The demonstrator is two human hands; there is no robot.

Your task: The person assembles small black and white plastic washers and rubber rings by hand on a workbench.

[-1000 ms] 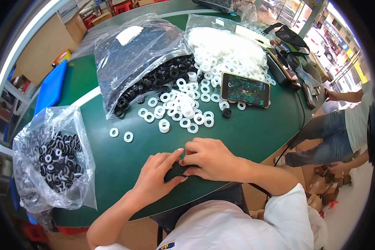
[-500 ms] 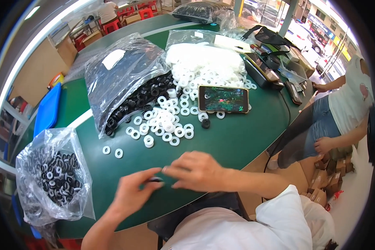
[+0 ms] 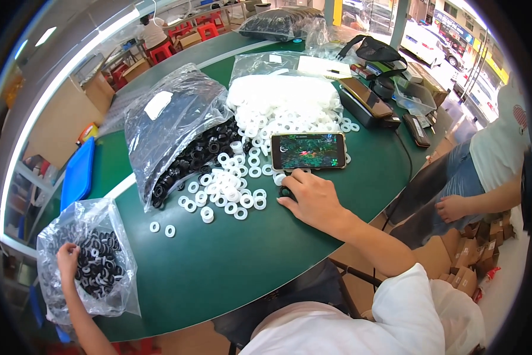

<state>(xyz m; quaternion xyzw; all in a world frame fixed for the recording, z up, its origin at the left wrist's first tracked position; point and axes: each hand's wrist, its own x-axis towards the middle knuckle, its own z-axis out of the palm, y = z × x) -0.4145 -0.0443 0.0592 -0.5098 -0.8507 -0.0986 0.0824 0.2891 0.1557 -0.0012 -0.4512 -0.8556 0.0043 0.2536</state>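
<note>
My right hand (image 3: pixel 314 201) is closed around a black ring (image 3: pixel 286 193) on the green table, just below a phone (image 3: pixel 308 150) lying with its screen lit. At the far left my left hand (image 3: pixel 69 257) reaches over an open clear bag (image 3: pixel 127 290) of mixed black and white rings (image 3: pixel 100 266). Its fingers are curled together, and whatever they may hold is hidden. Loose white rings (image 3: pixel 224 186) spread across the middle of the table. Behind them, black rings (image 3: pixel 198 151) spill from a large clear bag (image 3: pixel 171 112).
A heap of white rings (image 3: pixel 277 97) lies behind the phone. Farther right are a black box (image 3: pixel 366 115), a black pouch (image 3: pixel 375 53) and a cable (image 3: pixel 405 151). A blue tray (image 3: pixel 78 171) stands at the left edge. Another person (image 3: pixel 479 171) is at the right, beside cardboard boxes (image 3: pixel 470 260).
My hands were together near the table's front edge. The left has moved left to the bag of mixed rings; the right has gone forward to the black ring below the phone.
</note>
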